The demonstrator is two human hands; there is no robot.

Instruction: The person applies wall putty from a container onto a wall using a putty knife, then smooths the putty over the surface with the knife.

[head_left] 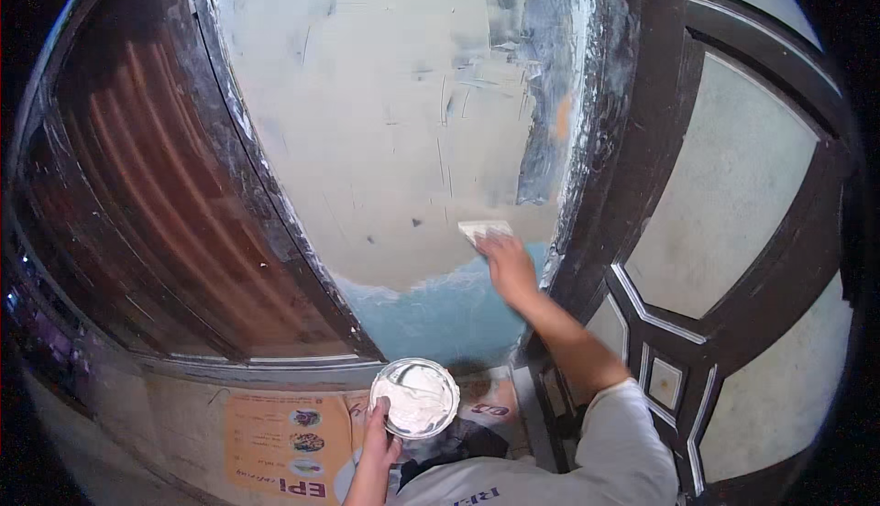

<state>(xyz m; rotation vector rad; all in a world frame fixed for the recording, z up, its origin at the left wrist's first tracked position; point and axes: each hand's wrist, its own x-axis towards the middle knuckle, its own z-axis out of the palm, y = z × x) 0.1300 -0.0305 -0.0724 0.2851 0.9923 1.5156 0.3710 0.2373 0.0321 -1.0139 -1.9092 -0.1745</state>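
Note:
My right hand (pixel 504 258) is closed on a flat, whitish putty spreader (pixel 484 229), its blade against the wall panel (pixel 367 139). Pale cream putty coats most of that panel, with thin scratches and small dark spots in it. Below the putty's ragged lower edge, bare blue paint (pixel 431 318) shows, and a grey-blue uncoated patch runs along the upper right. In front of my body, my left hand (pixel 378 433) grips a round tub (pixel 417 399) by its side, thumb at the rim. White putty lies inside the tub, with a hollow scooped near its far side.
On the left is a dark-framed window (pixel 183 213) with a reddish-brown curtain behind it. A dark door with pale panels (pixel 724 185) stands at the right. An orange printed sheet (pixel 275 442) lies below the wall. Putty smears (pixel 587 75) mark the frame edges.

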